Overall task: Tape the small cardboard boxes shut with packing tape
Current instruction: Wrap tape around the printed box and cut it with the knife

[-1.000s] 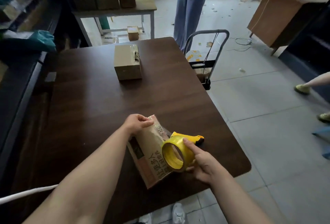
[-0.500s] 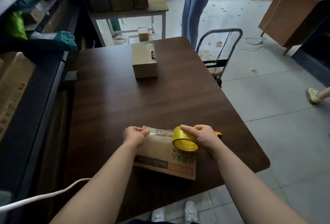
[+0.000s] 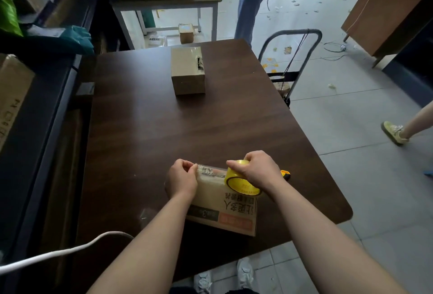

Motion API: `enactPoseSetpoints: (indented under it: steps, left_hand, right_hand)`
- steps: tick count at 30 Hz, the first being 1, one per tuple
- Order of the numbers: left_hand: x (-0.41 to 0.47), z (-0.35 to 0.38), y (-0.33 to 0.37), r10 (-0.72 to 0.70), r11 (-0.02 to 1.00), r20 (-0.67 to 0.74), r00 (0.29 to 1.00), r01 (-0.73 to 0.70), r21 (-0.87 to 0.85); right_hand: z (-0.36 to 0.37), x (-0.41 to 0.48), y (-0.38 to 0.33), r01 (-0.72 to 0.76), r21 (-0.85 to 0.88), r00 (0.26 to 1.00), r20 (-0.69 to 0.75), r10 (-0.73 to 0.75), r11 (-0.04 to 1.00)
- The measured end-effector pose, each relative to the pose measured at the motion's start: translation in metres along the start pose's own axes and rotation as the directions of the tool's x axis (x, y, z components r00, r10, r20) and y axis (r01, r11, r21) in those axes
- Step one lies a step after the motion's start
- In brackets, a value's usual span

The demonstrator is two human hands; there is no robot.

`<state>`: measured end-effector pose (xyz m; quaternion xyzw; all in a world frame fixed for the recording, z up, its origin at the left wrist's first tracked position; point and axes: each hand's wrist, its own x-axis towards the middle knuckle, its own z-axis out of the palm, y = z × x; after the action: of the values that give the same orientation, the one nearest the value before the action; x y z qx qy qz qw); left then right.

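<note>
Cardboard box (image 3: 225, 209) lies on the surface (image 3: 187, 134) near its front edge, under both hands; left hand (image 3: 181, 180) pinches the tape strip (image 3: 209, 169) at its far edge, right hand (image 3: 257, 169) grips the tape roll (image 3: 241, 185).

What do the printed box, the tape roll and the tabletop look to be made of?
Printed box: brown cardboard, dull finish, with printed lettering and an orange panel. Tape roll: glossy yellowish plastic film, probably on a yellow printed core. Tape strip along the box's far edge: clear film, glinting. Tabletop: dark wood grain, faint sheen, likely laminate or veneer.
</note>
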<state>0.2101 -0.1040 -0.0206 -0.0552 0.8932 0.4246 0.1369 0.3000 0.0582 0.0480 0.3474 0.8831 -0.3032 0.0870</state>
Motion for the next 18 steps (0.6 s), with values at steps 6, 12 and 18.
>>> enactPoseSetpoints:
  steps: [6,12,18]
  left_hand:
    - [0.0,0.002,-0.002,0.069,0.986,-0.024,0.997,-0.065,0.155]
    - [0.003,0.005,-0.004,0.085,0.971,-0.008,0.996,-0.081,0.226]
    - [0.007,0.005,-0.007,0.112,0.956,0.027,0.993,-0.115,0.27]
  right_hand:
    - [-0.002,0.002,-0.013,0.029,-0.131,1.0,0.002,-0.028,0.991]
    - [0.003,0.01,-0.021,0.001,-0.25,1.0,0.008,0.001,0.968]
    - [0.001,0.011,-0.027,-0.035,-0.295,0.997,0.053,0.053,0.955]
